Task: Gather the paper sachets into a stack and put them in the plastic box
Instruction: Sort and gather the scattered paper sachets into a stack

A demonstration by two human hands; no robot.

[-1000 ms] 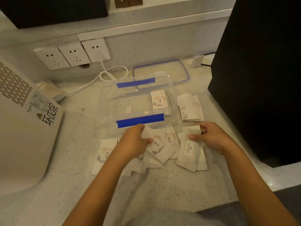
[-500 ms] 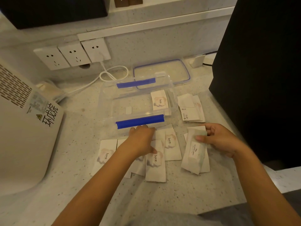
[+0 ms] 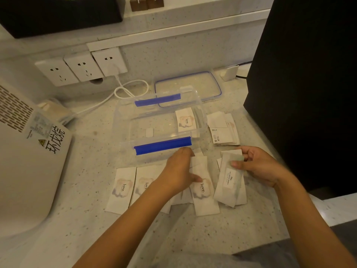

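Note:
White paper sachets printed "love." lie spread on the speckled counter in front of a clear plastic box (image 3: 123, 120) with blue clips. My left hand (image 3: 178, 171) rests palm down on the middle sachets (image 3: 202, 190), fingers on them. My right hand (image 3: 260, 167) pinches the top of a small stack of sachets (image 3: 229, 180) that stands tilted on the counter. One sachet (image 3: 186, 120) leans inside the box at its right end. Two more sachets (image 3: 123, 188) lie flat at the left. Another small pile (image 3: 223, 128) sits right of the box.
The box's clear lid (image 3: 189, 88) with a blue seal lies behind it. A large white appliance (image 3: 23, 161) fills the left side. A tall black object (image 3: 309, 84) stands at the right. Wall sockets (image 3: 81, 68) and a looped white cable (image 3: 131, 89) are at the back.
My left hand has laid its sachet flat and slid right over the middle sachets. My right hand still holds its stack, shifted slightly right and more upright.

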